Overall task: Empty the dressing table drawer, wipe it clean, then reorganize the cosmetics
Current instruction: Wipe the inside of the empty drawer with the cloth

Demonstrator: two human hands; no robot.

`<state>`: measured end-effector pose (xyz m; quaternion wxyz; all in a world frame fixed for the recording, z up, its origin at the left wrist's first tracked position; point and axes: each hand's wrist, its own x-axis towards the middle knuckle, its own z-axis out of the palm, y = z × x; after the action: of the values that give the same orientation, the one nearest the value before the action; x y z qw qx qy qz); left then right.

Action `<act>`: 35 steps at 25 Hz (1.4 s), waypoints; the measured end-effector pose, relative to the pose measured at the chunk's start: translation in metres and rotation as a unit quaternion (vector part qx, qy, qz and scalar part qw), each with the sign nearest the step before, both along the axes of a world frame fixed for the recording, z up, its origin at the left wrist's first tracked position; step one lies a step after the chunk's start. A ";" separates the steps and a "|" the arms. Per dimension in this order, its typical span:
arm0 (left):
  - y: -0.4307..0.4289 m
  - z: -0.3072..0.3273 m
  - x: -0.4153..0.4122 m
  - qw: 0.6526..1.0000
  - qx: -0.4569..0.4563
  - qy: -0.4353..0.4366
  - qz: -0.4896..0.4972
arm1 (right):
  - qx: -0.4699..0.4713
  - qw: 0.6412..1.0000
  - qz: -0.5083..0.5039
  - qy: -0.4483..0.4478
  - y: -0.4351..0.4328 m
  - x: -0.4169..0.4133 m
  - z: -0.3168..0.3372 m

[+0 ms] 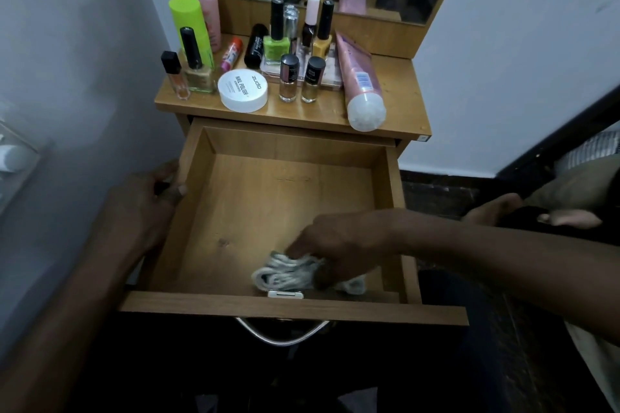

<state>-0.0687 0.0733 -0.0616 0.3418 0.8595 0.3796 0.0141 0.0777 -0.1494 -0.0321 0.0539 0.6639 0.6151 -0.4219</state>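
1. Wooden drawer [268, 198] is pulled wide open.
2. Right hand [339, 245] is inside the drawer by its front wall, fingers curled round a bunched white cloth [281, 275] on the drawer floor.
3. Left hand [147, 204] grips the drawer's left wall, fingers curled over the rim.
4. Nail polish bottles [289, 77], white jar [242, 89] and pink tube [360, 77] stand on the tabletop [396, 100] behind the drawer.

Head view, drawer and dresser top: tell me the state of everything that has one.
Drawer: pulled open, no cosmetics inside.
Cloth: bunched, on the drawer floor near the front.
Right hand: holds the cloth.
Left hand: grips the drawer's left wall.
Pink tube: lying on its side on the tabletop, capped.
White jar: lid on.
Green polish: upright, capped.
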 end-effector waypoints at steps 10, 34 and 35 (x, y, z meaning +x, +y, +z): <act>0.018 -0.006 -0.006 0.957 -0.242 -0.136 0.086 | 0.110 0.897 -0.227 0.363 0.094 -0.048 -0.030; 0.004 0.000 -0.005 0.969 -0.190 -0.125 0.094 | -0.115 0.962 -0.068 0.238 0.035 0.018 -0.012; 0.004 0.000 -0.004 0.968 -0.192 -0.128 0.096 | -0.067 0.954 -0.136 0.258 0.029 0.015 -0.012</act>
<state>-0.0727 0.0770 -0.0620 0.5433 0.7282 0.4093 0.0841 0.0926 -0.1208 -0.0445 -0.1202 0.6047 0.4819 -0.6226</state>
